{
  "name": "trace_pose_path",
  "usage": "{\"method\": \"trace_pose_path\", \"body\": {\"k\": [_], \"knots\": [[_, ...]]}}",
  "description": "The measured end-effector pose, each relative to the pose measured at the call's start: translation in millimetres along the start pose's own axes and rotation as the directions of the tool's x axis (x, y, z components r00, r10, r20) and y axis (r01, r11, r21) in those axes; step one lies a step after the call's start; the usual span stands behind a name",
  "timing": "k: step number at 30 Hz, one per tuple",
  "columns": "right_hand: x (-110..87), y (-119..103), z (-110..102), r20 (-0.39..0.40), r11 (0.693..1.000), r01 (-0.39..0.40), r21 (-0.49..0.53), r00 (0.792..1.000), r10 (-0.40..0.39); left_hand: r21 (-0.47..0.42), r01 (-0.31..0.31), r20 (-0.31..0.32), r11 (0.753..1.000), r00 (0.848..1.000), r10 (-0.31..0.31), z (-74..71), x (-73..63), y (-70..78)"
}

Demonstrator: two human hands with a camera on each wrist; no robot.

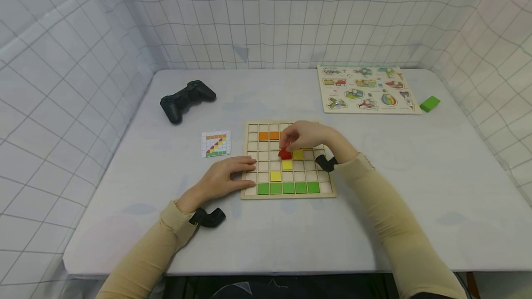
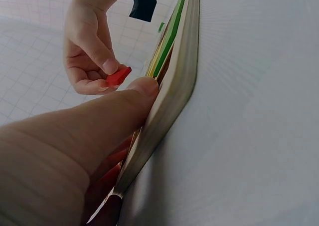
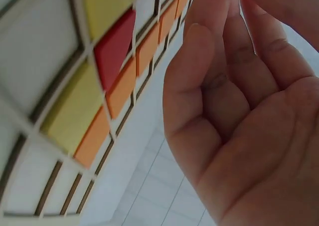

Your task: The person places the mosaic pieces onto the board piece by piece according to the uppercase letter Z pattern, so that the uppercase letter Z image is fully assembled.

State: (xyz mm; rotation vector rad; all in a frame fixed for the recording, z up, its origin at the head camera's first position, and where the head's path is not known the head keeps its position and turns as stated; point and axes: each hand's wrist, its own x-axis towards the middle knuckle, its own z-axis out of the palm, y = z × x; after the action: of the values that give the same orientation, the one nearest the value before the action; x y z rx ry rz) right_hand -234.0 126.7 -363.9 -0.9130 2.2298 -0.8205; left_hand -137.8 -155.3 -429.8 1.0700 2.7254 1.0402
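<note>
A wooden grid board (image 1: 251, 195) lies in front of me, with colored tiles in its squares. A row of green tiles (image 1: 288, 188) runs along the near side, yellow tiles (image 1: 275, 176) step up diagonally, and orange tiles (image 1: 263, 136) sit near the far side. My right hand (image 1: 305, 135) is over the board's far middle, its thumb and fingers pinching a small red tile (image 2: 119, 76). Another red tile (image 3: 115, 51) is set between yellow and orange ones. My left hand (image 1: 224, 176) rests on the board's left edge with fingers fairly straight, the thumb (image 2: 144, 86) touching the rim.
A small pattern card (image 1: 216, 143) with a colored grid lies left of the board. Farther back are a black game controller (image 1: 188, 100), a picture puzzle board (image 1: 367, 89) and a green block (image 1: 430, 103). Grid-patterned cloth walls (image 1: 274, 17) enclose the white table (image 1: 291, 239).
</note>
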Motion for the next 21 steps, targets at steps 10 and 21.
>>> {"method": "trace_pose_path", "body": {"k": [10,21], "knots": [[20.5,-14,18,0.058,0.999,0.021,-0.027,0.998,-0.02,0.002,-0.01,-0.004,1.0,1.0,0.01,0.0,0.3,0.5],[23.5,-16,23,0.106,0.997,-0.039,-0.062,0.993,0.045,0.004,-0.001,0.004,1.0,1.0,0.001,-0.3,0.5,1.2]]}}
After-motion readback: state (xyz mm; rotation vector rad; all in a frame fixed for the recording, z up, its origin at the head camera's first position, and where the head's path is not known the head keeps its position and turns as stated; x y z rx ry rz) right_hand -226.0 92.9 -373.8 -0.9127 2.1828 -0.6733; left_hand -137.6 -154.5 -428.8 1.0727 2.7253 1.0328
